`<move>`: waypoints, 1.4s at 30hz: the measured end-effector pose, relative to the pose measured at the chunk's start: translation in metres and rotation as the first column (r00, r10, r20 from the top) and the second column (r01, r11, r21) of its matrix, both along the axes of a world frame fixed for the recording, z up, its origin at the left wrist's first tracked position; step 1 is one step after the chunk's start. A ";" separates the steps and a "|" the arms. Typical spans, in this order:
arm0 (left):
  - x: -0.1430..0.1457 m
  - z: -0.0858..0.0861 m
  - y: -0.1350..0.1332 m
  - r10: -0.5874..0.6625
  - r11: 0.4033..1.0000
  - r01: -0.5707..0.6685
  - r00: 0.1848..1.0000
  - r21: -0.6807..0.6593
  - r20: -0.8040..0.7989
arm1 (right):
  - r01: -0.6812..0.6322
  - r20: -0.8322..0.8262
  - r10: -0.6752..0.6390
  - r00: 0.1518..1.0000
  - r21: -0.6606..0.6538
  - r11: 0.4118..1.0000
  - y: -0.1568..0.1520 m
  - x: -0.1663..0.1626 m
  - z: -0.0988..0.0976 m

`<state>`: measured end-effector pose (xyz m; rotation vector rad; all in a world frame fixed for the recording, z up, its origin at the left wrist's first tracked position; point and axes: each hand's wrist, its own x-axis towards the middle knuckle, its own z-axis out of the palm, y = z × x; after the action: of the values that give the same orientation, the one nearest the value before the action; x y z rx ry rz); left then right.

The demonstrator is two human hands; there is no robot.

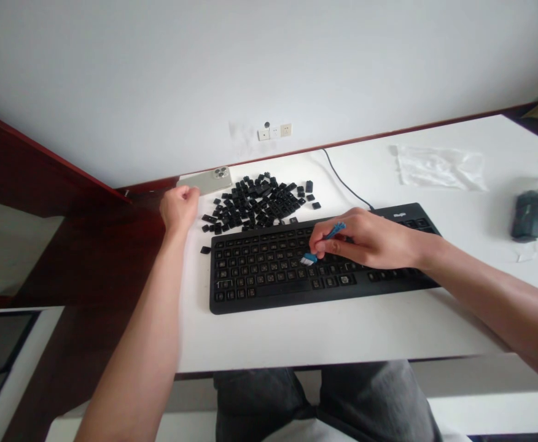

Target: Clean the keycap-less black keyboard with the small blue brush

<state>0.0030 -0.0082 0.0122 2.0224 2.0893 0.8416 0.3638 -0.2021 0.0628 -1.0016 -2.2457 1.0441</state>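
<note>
A black keyboard [260,301] lies on the white table with its keycaps off, showing the bare key sockets. Over its middle, my right hand [361,238] grips a small blue brush [335,231] with white bristles, the bristle end down at the sockets. My left hand [179,209] is curled into a fist at the table's left edge, beside a phone [204,182] lying camera side up. Whether anything is inside that fist cannot be seen. A heap of loose black keycaps [257,202] lies behind the keyboard, with a single keycap [205,250] off its left side.
A cable [343,179] runs from the keyboard to the table's back edge. Farther right lie a clear plastic bag [439,167] and a dark, blurred object [528,215]. Wall sockets [275,132] are above the table [324,337]. A dark red wooden panel [43,166] stands at left.
</note>
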 end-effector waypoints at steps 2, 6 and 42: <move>0.000 0.000 0.000 0.004 1.000 -0.004 1.000 -0.003 -0.001 | -0.033 -0.026 0.033 0.999 -0.004 0.999 -0.001 -0.001 0.000; 0.001 0.001 0.000 0.007 1.000 -0.007 1.000 -0.006 -0.007 | 0.013 -0.003 -0.013 1.000 0.008 1.000 -0.002 0.000 0.002; -0.002 -0.004 0.003 -0.004 1.000 0.003 1.000 0.014 0.009 | -0.233 -0.047 0.229 0.972 -0.239 0.943 0.001 0.006 0.007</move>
<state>0.0008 -0.0053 0.0085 2.0251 2.0805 0.8654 0.3698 -0.2009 0.0697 -0.8294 -2.3003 1.4533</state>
